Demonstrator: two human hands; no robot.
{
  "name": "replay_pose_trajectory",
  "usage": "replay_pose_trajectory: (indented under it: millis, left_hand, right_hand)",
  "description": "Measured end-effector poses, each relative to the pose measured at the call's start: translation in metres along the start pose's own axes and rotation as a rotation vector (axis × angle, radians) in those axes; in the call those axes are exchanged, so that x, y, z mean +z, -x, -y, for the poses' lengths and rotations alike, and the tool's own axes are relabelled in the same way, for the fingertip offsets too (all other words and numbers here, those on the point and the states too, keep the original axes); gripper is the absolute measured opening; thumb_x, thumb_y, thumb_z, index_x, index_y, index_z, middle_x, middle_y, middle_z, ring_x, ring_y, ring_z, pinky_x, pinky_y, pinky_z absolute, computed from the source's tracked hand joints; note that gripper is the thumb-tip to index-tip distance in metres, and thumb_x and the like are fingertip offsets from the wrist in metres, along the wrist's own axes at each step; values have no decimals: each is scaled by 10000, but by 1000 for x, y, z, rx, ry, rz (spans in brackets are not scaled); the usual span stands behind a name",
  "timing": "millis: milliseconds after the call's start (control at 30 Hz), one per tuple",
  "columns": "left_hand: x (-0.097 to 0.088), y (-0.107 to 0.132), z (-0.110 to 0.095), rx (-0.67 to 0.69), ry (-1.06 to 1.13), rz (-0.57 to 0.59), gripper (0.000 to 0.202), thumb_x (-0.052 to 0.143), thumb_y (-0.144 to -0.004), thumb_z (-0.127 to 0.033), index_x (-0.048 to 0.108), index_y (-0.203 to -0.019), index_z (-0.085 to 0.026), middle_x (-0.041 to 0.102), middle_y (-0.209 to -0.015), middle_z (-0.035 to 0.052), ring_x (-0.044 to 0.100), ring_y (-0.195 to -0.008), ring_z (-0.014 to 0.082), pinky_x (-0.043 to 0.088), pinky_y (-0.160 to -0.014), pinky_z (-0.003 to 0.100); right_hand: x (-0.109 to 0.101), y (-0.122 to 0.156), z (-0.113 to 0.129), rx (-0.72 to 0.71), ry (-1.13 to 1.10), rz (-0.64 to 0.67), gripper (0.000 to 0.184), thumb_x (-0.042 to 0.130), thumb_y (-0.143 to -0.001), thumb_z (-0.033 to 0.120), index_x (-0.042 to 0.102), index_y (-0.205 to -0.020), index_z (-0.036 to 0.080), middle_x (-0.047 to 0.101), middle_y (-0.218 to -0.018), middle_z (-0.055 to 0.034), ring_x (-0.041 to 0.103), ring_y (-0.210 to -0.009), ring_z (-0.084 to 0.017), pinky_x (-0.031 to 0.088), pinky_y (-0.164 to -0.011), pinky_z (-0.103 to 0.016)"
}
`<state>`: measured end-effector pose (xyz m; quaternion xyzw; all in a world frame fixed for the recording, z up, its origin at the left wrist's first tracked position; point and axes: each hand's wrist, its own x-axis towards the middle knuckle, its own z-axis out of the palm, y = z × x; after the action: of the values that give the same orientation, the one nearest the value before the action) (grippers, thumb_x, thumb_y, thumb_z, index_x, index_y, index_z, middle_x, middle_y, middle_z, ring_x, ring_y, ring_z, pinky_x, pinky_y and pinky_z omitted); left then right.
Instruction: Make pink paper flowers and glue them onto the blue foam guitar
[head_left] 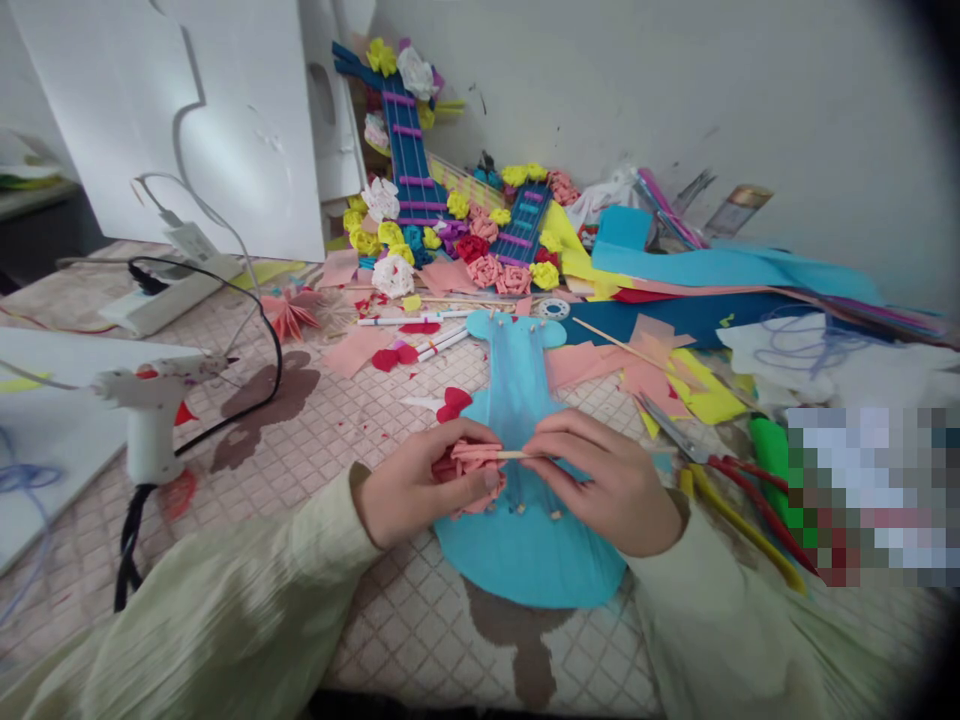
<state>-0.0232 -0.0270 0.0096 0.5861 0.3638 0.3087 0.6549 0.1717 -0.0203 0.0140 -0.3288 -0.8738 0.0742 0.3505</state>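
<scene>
My left hand (409, 490) is closed around a rolled pink paper flower (472, 462), held just above a light blue guitar-shaped paper cutout (525, 550) that lies flat on the table. My right hand (604, 480) pinches a thin wooden stick (517, 455) whose tip goes into the pink roll. Both hands meet over the middle of the blue cutout. Small wooden pegs stick up from the cutout near the hands and along its top end (517, 325).
A white glue gun (154, 395) stands at the left with its black cord, by a power strip (161, 300). Red-handled scissors (712, 465) lie to the right. Paper scraps, coloured sheets (712, 270) and a flower-covered blue guitar model (420, 190) crowd the back by the wall.
</scene>
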Motion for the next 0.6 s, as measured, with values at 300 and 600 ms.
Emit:
replay_pose_trajectory:
  millis: [300,600]
  left_hand:
    - [1,1,0,-8,36,1,244,576,-740,-281,494,-917,-134,544,-686,-5,504,-538,76,403,-465,195]
    - [1,1,1,-23,49,-4,259,579,-741,-277,487,-931,-126,552,-689,2,506,-543,75,409,-461,189]
  right_hand:
    - [2,0,2,25,-14,6,90,496,-819,167,586,-816,171,592,-788,-42,556,-718,-131,470,-646,-263]
    - [4,3,2,14,29,62,118,475,-833,180,590,-852,160,590,-811,-54,553,-720,-136,465,-641,-269]
